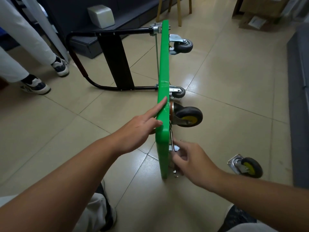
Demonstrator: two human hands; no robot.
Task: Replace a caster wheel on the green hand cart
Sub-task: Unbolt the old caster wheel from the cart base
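Right hand (189, 158) pinches slim metal tool (171, 138) against underside of green hand cart (163, 64), which stands on edge on tile; loose caster (247, 166) on floor at right; left hand (138, 129) flat, fingers straight on deck edge; yellow-hub caster (189, 116) mounted beyond, black handle (83, 36) farthest

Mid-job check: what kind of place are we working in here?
Likely an indoor office or storeroom rather than a workshop: glossy tiled floor, cardboard boxes at the far right, and wooden stool legs.
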